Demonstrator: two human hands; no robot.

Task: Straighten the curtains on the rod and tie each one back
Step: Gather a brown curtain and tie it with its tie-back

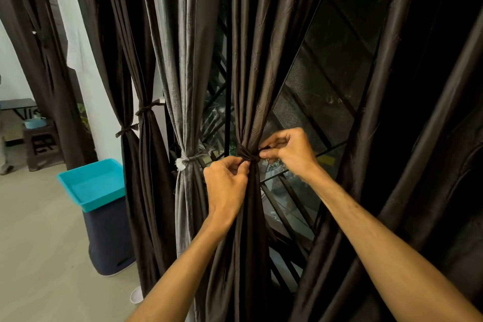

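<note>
Cinching the brown curtain (251, 102), the tie (247, 155) is pinched by closed left hand (226, 185) and right hand (290, 151) fingers.

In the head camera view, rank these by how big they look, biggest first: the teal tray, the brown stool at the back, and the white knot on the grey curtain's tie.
1. teal tray
2. brown stool, though it stands farther back, so it may look smaller than it is
3. white knot on the grey curtain

Light is uneven: the floor (39, 217) and white wall (15, 70) at left are bright, the right side sinks into near-black shadow. Curtains (251, 73) bow outward from wide-angle distortion. Focus is sharp centrally.
</note>
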